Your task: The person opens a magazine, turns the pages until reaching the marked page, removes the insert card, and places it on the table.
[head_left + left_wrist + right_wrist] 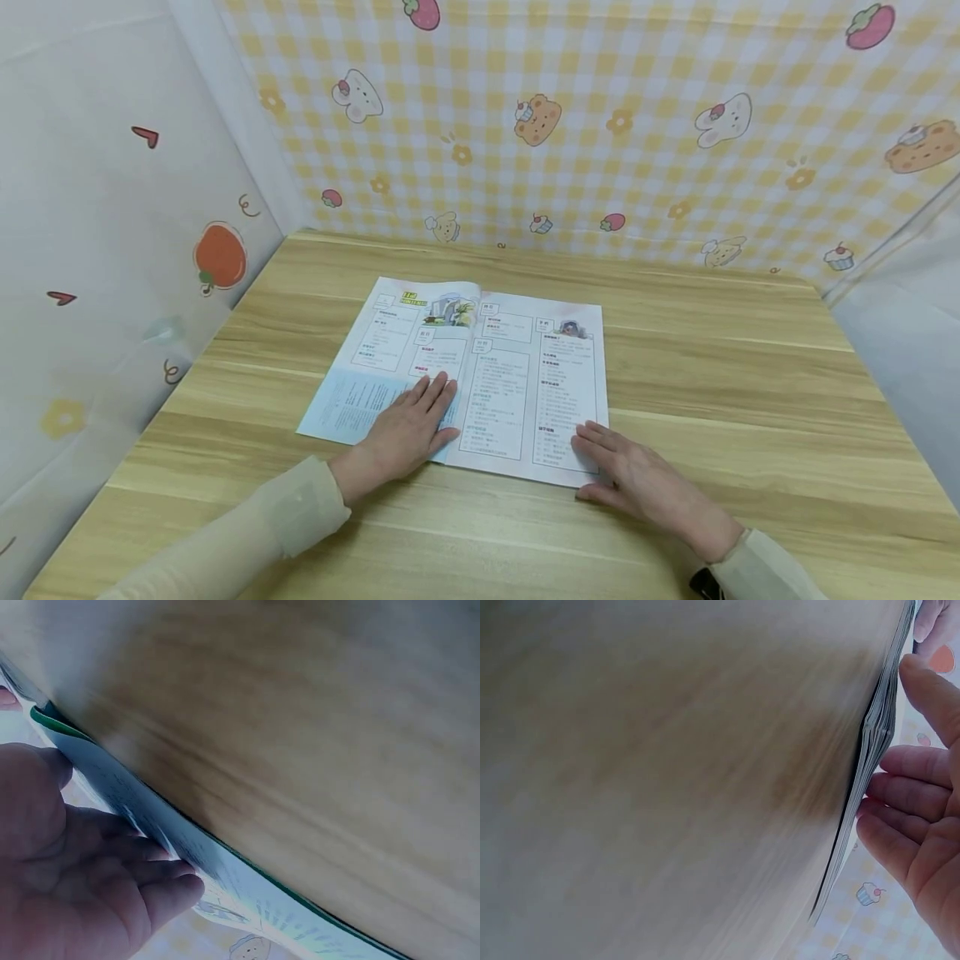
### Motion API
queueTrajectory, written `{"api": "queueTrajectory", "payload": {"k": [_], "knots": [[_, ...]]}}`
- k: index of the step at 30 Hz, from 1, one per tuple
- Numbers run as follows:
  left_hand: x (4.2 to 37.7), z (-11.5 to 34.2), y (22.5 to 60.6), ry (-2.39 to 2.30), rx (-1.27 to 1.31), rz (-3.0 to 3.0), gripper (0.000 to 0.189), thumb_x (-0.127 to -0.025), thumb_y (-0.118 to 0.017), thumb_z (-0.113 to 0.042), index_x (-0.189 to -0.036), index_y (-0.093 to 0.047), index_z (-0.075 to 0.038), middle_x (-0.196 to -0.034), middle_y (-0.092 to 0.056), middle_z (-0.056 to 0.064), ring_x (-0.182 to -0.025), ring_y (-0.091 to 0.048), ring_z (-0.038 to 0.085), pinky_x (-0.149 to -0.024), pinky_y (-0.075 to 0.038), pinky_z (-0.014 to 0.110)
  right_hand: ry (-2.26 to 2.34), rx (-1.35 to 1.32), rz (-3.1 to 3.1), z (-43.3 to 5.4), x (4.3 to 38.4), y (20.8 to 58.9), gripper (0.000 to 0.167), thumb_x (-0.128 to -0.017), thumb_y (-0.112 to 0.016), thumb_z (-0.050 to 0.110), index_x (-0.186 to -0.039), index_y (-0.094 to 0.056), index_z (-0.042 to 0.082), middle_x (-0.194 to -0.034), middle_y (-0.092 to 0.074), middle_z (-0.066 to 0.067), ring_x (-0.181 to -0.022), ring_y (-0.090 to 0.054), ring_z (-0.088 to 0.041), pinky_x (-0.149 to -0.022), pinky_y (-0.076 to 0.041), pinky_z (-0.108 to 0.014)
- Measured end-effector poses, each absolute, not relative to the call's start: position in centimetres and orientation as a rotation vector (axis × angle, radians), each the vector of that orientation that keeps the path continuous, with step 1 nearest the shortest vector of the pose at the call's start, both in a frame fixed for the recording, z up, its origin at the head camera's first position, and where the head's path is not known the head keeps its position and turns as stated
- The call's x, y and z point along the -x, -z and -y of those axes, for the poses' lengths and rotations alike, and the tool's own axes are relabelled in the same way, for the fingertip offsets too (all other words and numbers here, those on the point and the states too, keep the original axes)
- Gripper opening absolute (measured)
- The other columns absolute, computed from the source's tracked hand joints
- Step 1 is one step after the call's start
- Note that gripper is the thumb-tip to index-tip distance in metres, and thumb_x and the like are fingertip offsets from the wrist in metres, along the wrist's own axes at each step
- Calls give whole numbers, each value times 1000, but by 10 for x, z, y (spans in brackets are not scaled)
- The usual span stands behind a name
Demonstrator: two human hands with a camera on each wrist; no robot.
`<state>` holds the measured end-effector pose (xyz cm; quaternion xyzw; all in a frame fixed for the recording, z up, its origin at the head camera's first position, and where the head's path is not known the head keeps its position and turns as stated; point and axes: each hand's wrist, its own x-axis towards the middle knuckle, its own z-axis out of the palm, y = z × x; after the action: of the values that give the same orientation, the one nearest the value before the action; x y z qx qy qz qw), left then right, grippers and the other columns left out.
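Note:
An open magazine [498, 400] lies on the wooden table, its two pages printed with boxed columns of text and small cartoon pictures. My left hand [405, 432] rests with straight fingers on the lower part of the left page, close to the fold. At the lower right corner, my right hand [641, 483] touches the right page with its fingertips, the thumb just beyond the bottom edge. The right wrist view shows the stacked page edges [847, 825] beside the right fingers [907, 795]. In the left wrist view a green-edged cover [64, 727] curves up near the thumb.
The wooden table [727, 375] stretches around the magazine on all sides. A yellow checked cloth [585, 167] with cartoon prints hangs behind the table, and a white printed sheet [97, 208] hangs at the left. A dark band [705, 583] shows at the right cuff.

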<state>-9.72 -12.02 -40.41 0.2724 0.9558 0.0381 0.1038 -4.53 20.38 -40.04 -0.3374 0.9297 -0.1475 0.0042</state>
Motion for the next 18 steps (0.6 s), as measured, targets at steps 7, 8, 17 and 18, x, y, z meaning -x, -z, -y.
{"api": "queueTrajectory", "payload": {"k": [7,8,17,18], "knots": [[96,118,405,-80,-759,-2804,65,-100,-34,-44,-150,-19,-4,-157,-15,12,-144,-15,32,-111,-26,50,453,1047,-2914,-204,45,400,54,-81,-72,30,-122,-59,-3,-129,-56,-21,-120,-53,-35,-93,-48,-45],[96,118,405,-86,-760,-2805,65,-100,-35,-43,-150,-20,-4,-157,-15,12,-144,-16,32,-111,-26,51,451,1045,-2912,-204,45,400,53,-81,-72,29,-122,-59,-3,-129,-56,-21,-120,-53,-35,-93,-48,-45],[94,119,403,-111,-766,-2806,64,-101,-36,-42,-149,-20,-3,-157,-16,13,-143,-16,33,-110,-28,51,437,1146,-2890,-206,46,397,39,-88,-65,21,-120,-62,0,-126,-58,-21,-118,-54,-36,-91,-49,-45],[93,119,403,-126,-766,-2804,64,-100,-37,-41,-149,-21,-3,-157,-16,14,-143,-17,34,-110,-28,52,441,1172,-2892,-206,46,397,37,-87,-65,20,-119,-62,0,-125,-59,-21,-117,-56,-36,-90,-49,-45]]}}
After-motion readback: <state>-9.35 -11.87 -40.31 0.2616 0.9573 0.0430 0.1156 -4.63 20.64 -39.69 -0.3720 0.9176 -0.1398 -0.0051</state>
